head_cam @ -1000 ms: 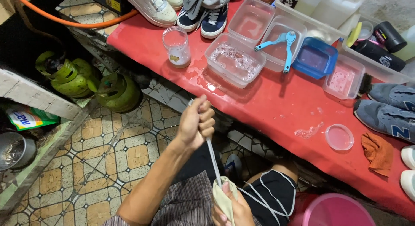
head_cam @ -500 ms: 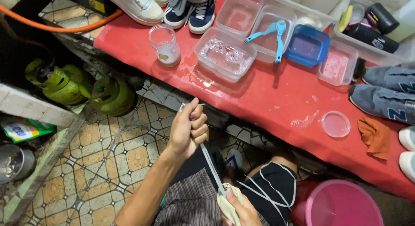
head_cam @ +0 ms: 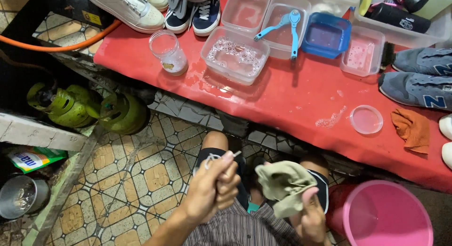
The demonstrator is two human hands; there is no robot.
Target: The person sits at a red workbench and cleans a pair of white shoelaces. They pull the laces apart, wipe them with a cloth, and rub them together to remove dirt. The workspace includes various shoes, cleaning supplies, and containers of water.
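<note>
Gripping a white shoelace (head_cam: 213, 159) in closed fingers, the left hand (head_cam: 214, 187) sits at nine o'clock from the right hand (head_cam: 310, 213), which pinches an olive cloth (head_cam: 284, 185), probably for wiping.

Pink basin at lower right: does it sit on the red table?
No, the pink basin sits below the red table, down at floor level beside the person's knee.
</note>
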